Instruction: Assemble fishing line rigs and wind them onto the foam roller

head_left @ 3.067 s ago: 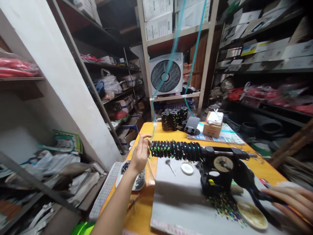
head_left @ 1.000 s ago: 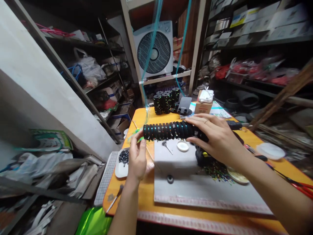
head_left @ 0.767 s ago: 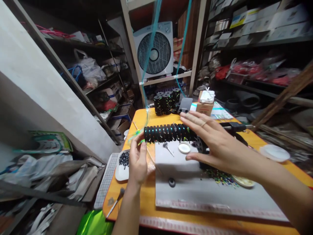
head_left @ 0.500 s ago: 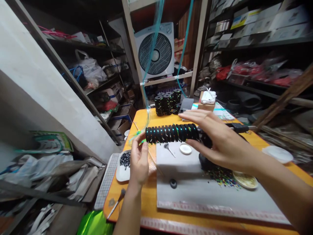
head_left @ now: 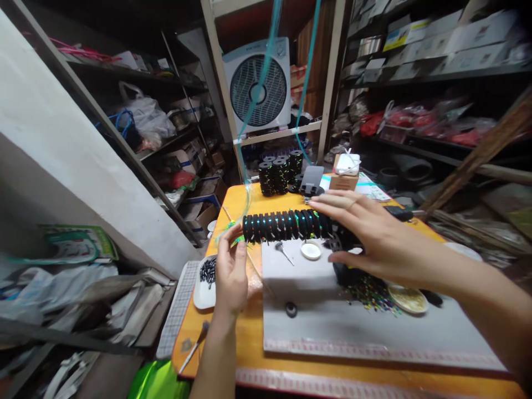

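Observation:
A row of black foam spools (head_left: 285, 226), packed side by side on a level rod, lies across the view with shiny blue-green glints and small coloured bits along it. At its left end my left hand (head_left: 233, 269) has its fingertips curled against the last spool, thumb in front. My right hand (head_left: 369, 235) is stretched out at the right end, fingers and thumb apart, partly covering a black holder (head_left: 343, 271) there. I cannot make out anything in it. Below lie a single black ring (head_left: 291, 309), a small white dish (head_left: 311, 250) and scattered coloured beads (head_left: 372, 296).
A grey board (head_left: 307, 327) covers much of the yellow table (head_left: 187, 354). At the left stand a white tray (head_left: 203, 299) of dark small pieces and a brush (head_left: 195, 343). Upright black spool stacks (head_left: 274, 176) are at the back, before a box fan (head_left: 258, 91). Teal strands (head_left: 307, 72) hang down.
The view has shifted slightly, so most things sit a little further left. My right hand's thumb has dropped away from the row, and the hand has moved slightly right along it.

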A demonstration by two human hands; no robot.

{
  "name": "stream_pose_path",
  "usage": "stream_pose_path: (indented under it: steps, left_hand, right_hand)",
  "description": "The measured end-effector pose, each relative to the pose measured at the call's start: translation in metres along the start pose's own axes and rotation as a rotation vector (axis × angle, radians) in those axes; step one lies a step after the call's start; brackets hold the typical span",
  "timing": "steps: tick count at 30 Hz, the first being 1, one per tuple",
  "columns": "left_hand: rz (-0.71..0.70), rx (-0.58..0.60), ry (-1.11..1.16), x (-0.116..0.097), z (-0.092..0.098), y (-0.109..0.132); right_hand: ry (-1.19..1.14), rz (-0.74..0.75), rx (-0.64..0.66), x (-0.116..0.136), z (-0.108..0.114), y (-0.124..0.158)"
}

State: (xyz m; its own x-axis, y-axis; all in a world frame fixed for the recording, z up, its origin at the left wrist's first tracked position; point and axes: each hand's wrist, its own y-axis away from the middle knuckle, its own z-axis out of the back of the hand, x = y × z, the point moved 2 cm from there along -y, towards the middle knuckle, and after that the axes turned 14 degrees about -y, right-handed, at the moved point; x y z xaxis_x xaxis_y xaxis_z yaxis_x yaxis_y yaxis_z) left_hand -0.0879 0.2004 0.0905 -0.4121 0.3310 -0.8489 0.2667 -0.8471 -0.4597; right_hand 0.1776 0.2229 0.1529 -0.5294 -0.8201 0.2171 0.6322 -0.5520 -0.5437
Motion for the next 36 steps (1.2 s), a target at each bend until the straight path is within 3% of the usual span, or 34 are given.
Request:
stream_pose_path:
  steps: [4, 12, 18, 25, 29, 34, 36]
  left_hand:
    - [-0.007, 0.014, 0.011, 0.001, -0.002, -0.001]
    - [-0.001, 0.023, 0.026, -0.004, 0.000, 0.000]
    - [0.014, 0.004, 0.010, -0.002, 0.001, 0.001]
    - [0.002, 0.027, 0.016, -0.003, 0.000, 0.000]
    - [-0.004, 0.039, 0.011, -0.002, 0.001, 0.002]
    - [0.009, 0.046, 0.022, 0.000, 0.002, 0.003]
    - [0.017, 0.043, 0.018, 0.001, 0.002, 0.003]
  right_hand:
    - [0.038, 0.072, -0.051, -0.005, -0.014, -0.018]
    - [-0.101, 0.048, -0.009, -0.011, 0.005, -0.016]
    - [-0.091, 0.041, 0.016, -0.003, -0.005, -0.014]
    - [0.068, 0.103, -0.061, 0.009, -0.022, -0.036]
    - [-0.009, 0.107, -0.068, 0.015, -0.019, -0.046]
    - [-0.074, 0.269, -0.023, 0.024, -0.019, -0.044]
    - [-0.104, 0.258, -0.053, 0.026, -0.018, -0.042]
